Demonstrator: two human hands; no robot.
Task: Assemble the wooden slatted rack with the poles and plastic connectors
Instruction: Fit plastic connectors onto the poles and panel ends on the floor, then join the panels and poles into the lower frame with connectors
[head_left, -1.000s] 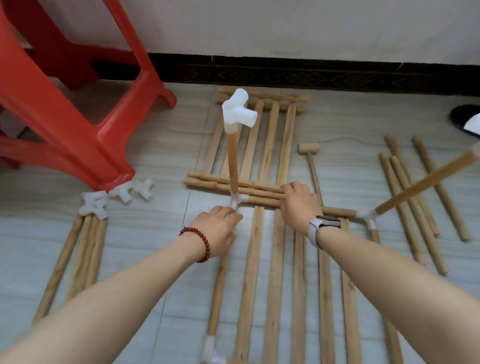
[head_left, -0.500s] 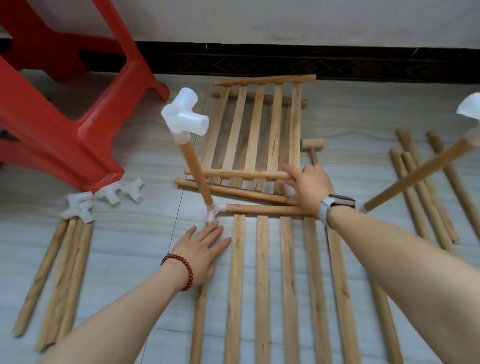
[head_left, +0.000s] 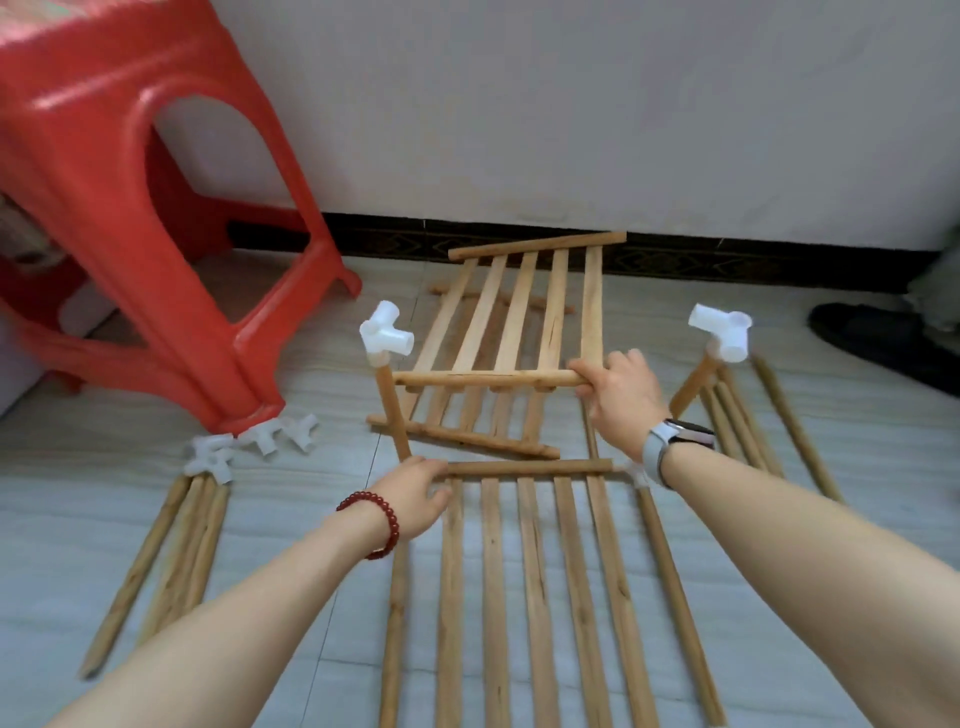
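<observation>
Floor (head_left: 130, 509) of pale tile is seen from above, with rack parts spread along the dark skirting at its far edge. A slatted panel (head_left: 524, 317) is held tilted up off the floor; its near rail is gripped by the right hand (head_left: 621, 400), fingers curled around the rail. A second slatted panel (head_left: 535, 597) lies flat at the near edge, framed by poles. Its far left corner is covered by the left hand (head_left: 415, 493), fingers bent over the joint; whether anything is pinched cannot be told. An upright pole (head_left: 392, 415) rises there, topped by a white connector (head_left: 385, 335). Another connector-topped pole (head_left: 719, 335) leans at the right. Spare poles (head_left: 176, 551) and loose connectors (head_left: 249, 447) lie at the left, beside a red stool (head_left: 104, 218).
</observation>
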